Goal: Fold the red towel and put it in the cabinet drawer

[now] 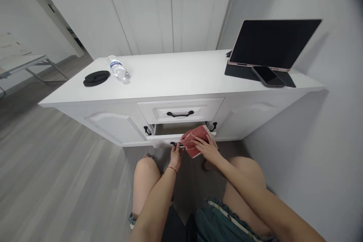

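Observation:
My left hand (176, 155) is closed around the black handle (173, 144) of the lower drawer (164, 141), which is pulled partly out. Its inside shows pale and bare behind the front panel. A folded red towel (195, 138) with a white edge is held in my right hand (208, 148), fingers spread over its top and thumb out of sight. The towel overlaps the right part of the drawer front. Above it, the upper drawer (181, 109) is closed, with its own black handle (180, 114).
On the white cabinet top (170, 75) lie a clear plastic bottle (117, 69) and a black flat disc-like item (96, 78) at the left. At the right, a tablet (273, 43) stands on a dark base with a phone (268, 76) in front. A wall (326, 140) borders the right side.

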